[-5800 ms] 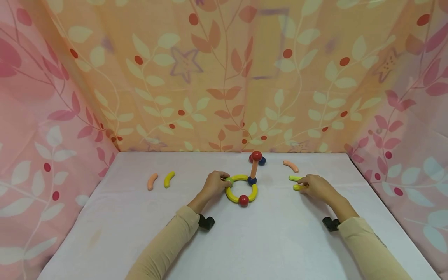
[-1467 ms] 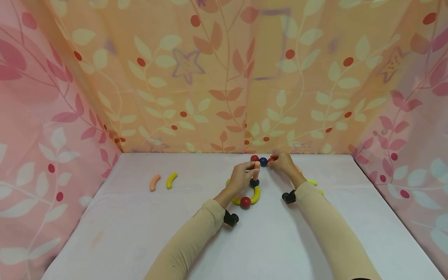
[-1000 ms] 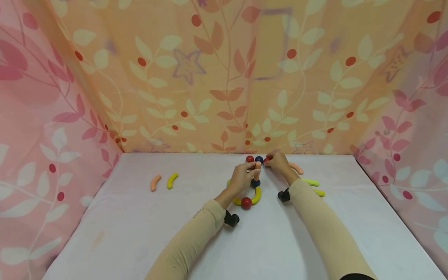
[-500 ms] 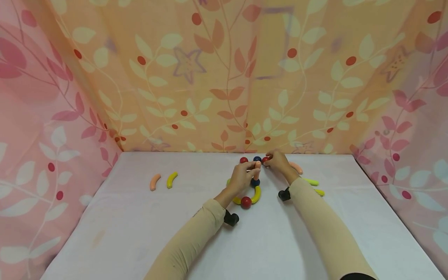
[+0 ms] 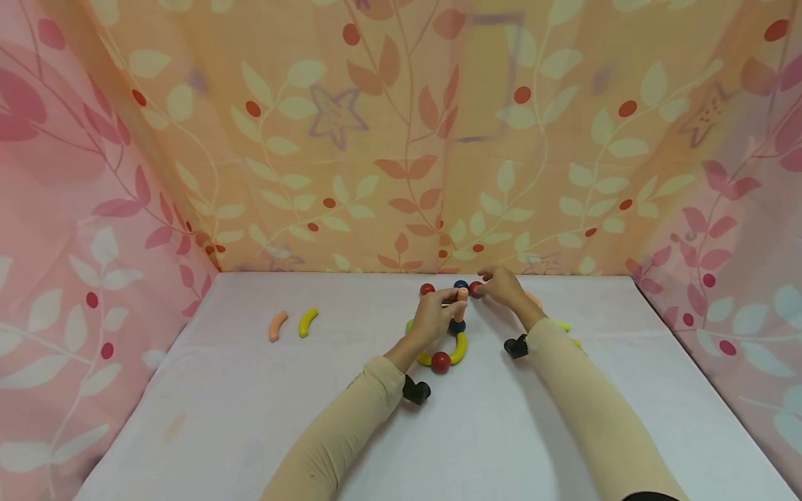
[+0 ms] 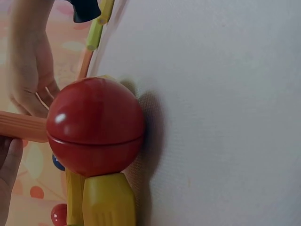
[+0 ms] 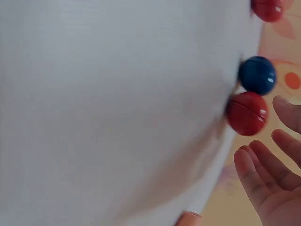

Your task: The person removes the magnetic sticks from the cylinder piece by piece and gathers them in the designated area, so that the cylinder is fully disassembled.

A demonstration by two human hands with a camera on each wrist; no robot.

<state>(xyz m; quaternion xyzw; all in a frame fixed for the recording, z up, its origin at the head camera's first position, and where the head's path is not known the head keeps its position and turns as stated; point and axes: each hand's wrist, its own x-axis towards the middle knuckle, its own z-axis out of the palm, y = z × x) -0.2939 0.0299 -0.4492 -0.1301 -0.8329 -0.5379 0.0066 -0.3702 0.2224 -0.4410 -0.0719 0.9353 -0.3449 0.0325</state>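
Note:
My left hand (image 5: 429,319) pinches the upper part of an upright orange rod (image 5: 461,311) that stands on a blue ball (image 5: 457,327). That ball belongs to a ring of curved yellow rods (image 5: 460,348) with a red ball (image 5: 441,362) in front, partly hidden by the hand. Spread fingers of my right hand (image 5: 506,291) sit just off a red ball (image 5: 476,289) at the back. In the right wrist view this red ball (image 7: 247,113) lies against a blue ball (image 7: 257,75), while another red ball (image 7: 268,8) lies apart from them.
To the left lie a curved orange rod (image 5: 278,326) and a curved yellow rod (image 5: 308,323). Behind the right forearm, another orange rod (image 5: 535,299) and yellow-green rods (image 5: 562,325) partly show. Patterned cloth (image 5: 401,139) walls the table's back and sides.
The red ball has come off the orange rod's top, and my left hand has moved there from the green ball. The leftmost back ball rolled left; my right fingers released the other red ball.

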